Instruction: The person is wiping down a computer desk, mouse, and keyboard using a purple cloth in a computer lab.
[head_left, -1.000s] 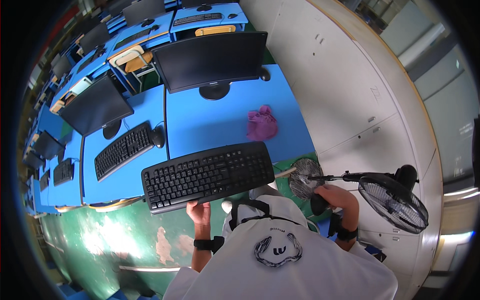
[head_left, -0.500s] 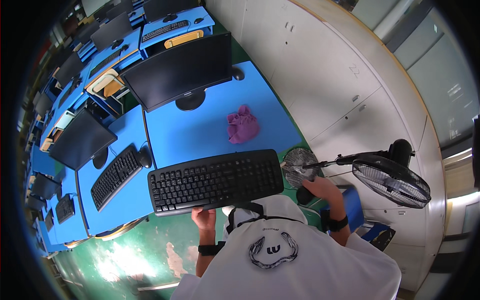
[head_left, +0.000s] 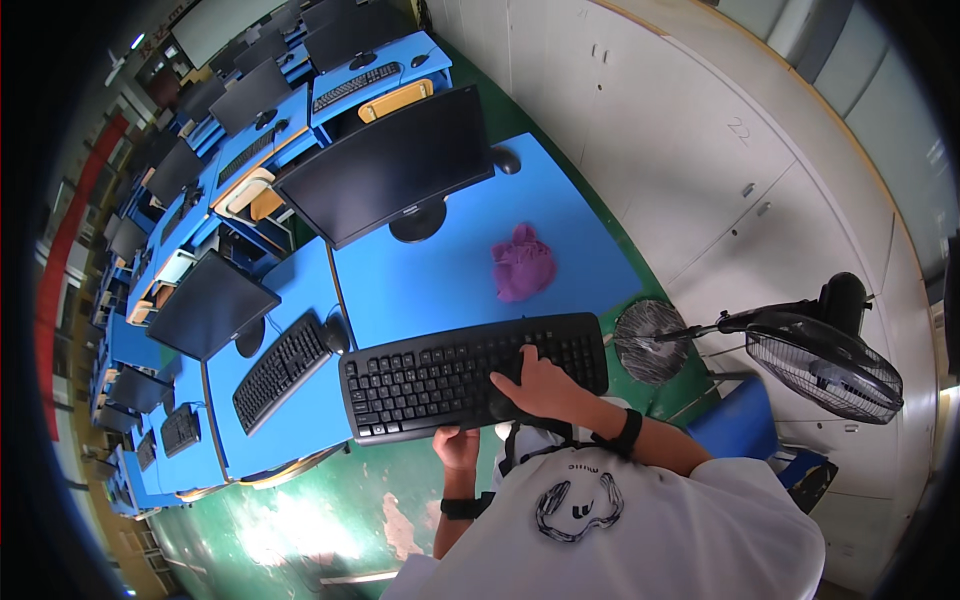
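A black keyboard (head_left: 430, 385) is held up in front of me, slightly tilted, over the near edge of the blue desk. My left hand (head_left: 457, 447) grips its near edge from below, the thumb at the rim. Over the right half of the keys lies my right hand (head_left: 545, 387), thumb and a finger stretched toward the keys. A small black rounded thing (head_left: 503, 406) shows under that hand, seemingly held by the other fingers; its kind is hidden. On the desk beyond sits a crumpled purple cloth (head_left: 524, 265).
A black monitor (head_left: 390, 165) and a mouse (head_left: 507, 160) stand on the blue desk (head_left: 590, 260). Left of it is another desk with a keyboard (head_left: 283, 372) and monitor. A black standing fan (head_left: 825, 365) and a blue stool (head_left: 735, 418) are right, beside white cabinets (head_left: 690, 150).
My right hand has moved left from beside the keyboard onto its keys, with the black rounded thing. My left hand still grips the keyboard. The whole view has shifted.
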